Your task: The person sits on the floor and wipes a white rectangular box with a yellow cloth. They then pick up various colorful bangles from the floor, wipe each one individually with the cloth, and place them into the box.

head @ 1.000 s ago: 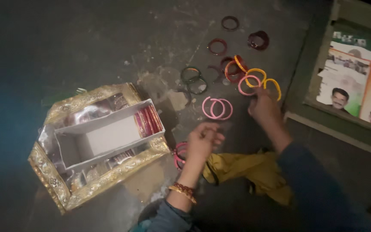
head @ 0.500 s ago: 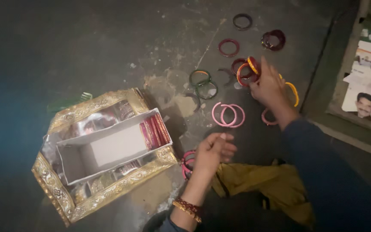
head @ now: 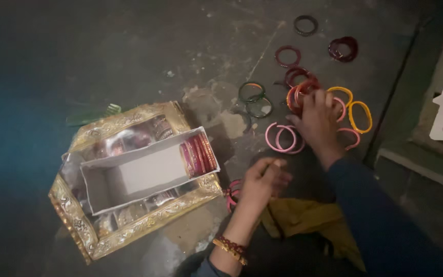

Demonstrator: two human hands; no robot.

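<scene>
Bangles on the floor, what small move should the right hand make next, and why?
Probably close the right hand on the red bangles under its fingertips and lift them. The hand already rests on that stack, other bangles lie loose around it, and the white box already holds a row of red ones at one end.

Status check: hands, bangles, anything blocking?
Right hand down on the red and orange bangles, grip unclear. Left hand loosely curled over pink bangles beside the gold box. Nothing blocking.
</scene>
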